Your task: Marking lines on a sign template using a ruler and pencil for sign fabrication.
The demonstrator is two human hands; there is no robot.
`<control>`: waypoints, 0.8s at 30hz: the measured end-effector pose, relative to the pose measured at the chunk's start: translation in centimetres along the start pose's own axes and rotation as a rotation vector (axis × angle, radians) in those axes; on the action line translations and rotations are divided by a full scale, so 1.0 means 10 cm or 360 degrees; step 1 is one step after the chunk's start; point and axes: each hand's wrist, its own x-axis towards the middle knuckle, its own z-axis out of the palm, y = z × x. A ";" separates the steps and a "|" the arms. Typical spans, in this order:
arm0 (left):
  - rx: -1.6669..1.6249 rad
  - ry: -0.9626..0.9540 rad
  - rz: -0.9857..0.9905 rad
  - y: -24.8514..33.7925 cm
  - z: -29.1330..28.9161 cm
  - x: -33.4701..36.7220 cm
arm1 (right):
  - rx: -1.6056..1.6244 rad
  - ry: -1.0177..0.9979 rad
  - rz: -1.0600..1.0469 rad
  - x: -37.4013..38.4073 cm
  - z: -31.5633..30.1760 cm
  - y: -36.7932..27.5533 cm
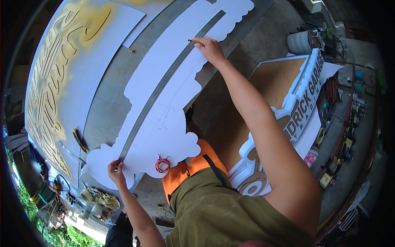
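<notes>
A large white board (164, 107) with a scalloped, cloud-like edge lies across the table before me. Along it runs a long grey metal ruler (164, 77), from near left to far right. My left hand (117, 172) pinches the ruler's near end, thumb and fingers closed. At the ruler's far part, my right hand (210, 48) is closed round a slim brown pencil (196, 41), its tip over the ruler's edge. Faint pencil lines mark the board. A coil of red cord (163, 165) rests on its near edge, by my waist.
On the left is a big white panel (103, 53) with yellow-sprayed lettering cutouts. A utility knife (79, 140) lies beside it. To my right stands a layered white sign (296, 111) with dark raised letters. Beyond it, tools crowd a rack (349, 142). A round grey container (299, 42) stands behind.
</notes>
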 end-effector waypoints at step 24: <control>0.0051 -0.0025 -0.0026 0.01 -0.03 0.00 | -0.0076 -0.0040 0.0003 -0.01 -0.01 -0.04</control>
